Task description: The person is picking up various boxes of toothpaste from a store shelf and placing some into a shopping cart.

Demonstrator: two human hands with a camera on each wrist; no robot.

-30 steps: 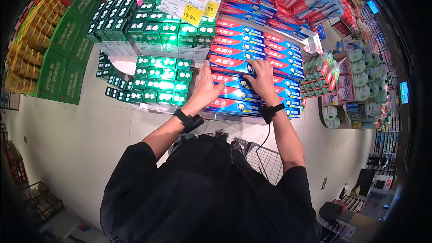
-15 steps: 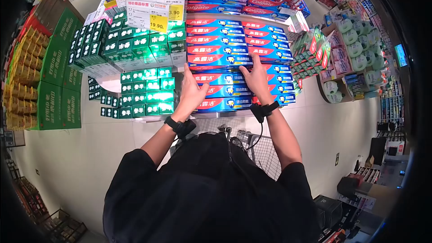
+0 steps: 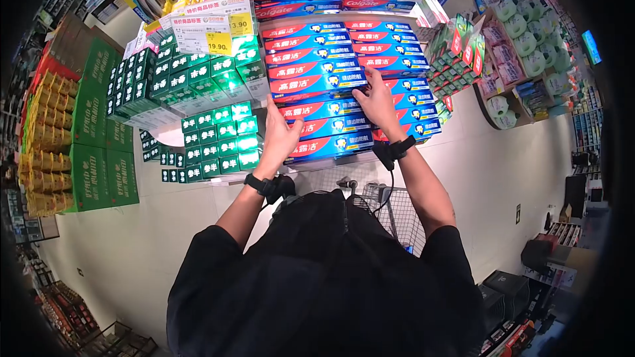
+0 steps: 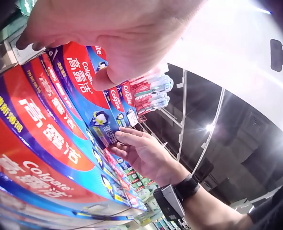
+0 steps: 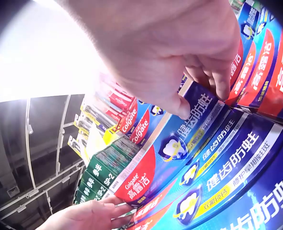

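Toothpaste cartons [image 3: 311, 84]: printed card, smooth and high gloss, with glare on the faces. Green boxes [image 3: 221, 139]: the same glossy card. Price signs [image 3: 211, 23] at the display's top edge: matt paper. Toothbrush packs [image 4: 151, 93]: clear, shiny plastic. Cart [image 3: 397, 221]: bare wire metal, dull grey. Shirt [image 3: 317, 277]: black cloth, matt. Floor [image 3: 132, 238]: smooth and pale, with a faint sheen.
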